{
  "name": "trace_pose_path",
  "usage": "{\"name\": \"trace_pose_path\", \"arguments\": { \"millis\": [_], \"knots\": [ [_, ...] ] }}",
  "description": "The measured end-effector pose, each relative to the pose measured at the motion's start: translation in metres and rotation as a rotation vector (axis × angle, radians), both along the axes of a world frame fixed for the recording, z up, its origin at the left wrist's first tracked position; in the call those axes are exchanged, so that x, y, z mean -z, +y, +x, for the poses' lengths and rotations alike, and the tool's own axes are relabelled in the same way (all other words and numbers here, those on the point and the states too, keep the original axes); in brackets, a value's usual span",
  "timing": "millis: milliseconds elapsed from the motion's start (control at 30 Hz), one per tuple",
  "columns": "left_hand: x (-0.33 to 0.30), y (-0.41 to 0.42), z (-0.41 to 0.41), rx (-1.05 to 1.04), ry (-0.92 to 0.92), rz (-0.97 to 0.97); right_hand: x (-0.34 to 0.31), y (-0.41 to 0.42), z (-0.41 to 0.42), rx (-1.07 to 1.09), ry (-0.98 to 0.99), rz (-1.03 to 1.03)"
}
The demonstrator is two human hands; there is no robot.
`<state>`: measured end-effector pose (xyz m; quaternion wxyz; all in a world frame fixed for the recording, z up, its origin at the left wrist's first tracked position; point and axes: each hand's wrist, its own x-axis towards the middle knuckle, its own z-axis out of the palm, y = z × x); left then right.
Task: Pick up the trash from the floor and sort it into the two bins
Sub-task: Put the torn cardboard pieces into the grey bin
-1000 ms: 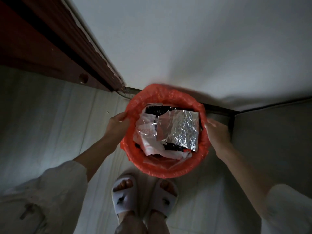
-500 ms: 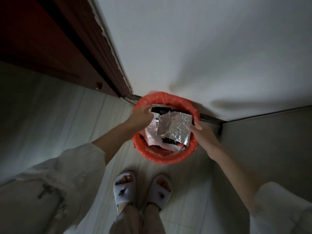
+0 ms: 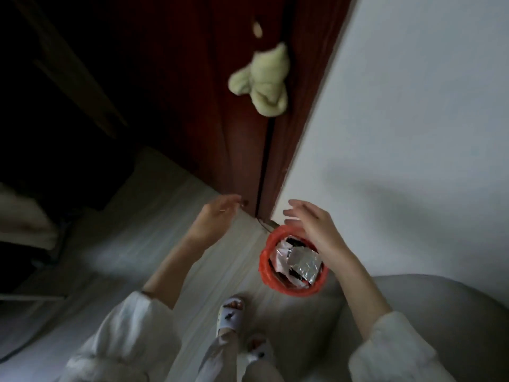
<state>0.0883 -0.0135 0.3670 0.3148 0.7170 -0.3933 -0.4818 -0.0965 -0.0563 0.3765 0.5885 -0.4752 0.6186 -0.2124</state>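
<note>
A small bin lined with an orange-red bag stands on the pale floor at the foot of the white wall. Inside lie a crumpled silver foil wrapper, a white plastic wrapper and some dark pieces. My right hand hovers above the bin's far rim with fingers spread and holds nothing. My left hand is raised to the left of the bin, near the door's foot, fingers loose and empty. Only this one bin is in view.
A dark red door with a pale green cloth hanging on it stands behind the bin. A grey rounded seat or cushion lies to the right. My slippered feet stand just before the bin.
Both hands have let go of the bin and its contents and risen above it. The view has pulled up and back, so the bin looks smaller and the door shows.
</note>
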Motion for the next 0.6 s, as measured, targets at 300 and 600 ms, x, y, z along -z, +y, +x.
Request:
{"name": "trace_pose_path", "arguments": {
  "millis": [300,600],
  "knots": [
    [-0.136,0.171,0.078,-0.497,-0.007,-0.254,-0.140,0.068,0.114,-0.514,-0.184,-0.199],
    [-0.195,0.436,0.124,-1.114,-0.194,-0.278,-0.206,0.259,0.276,-1.151,-0.392,-0.236]
  ]
}}
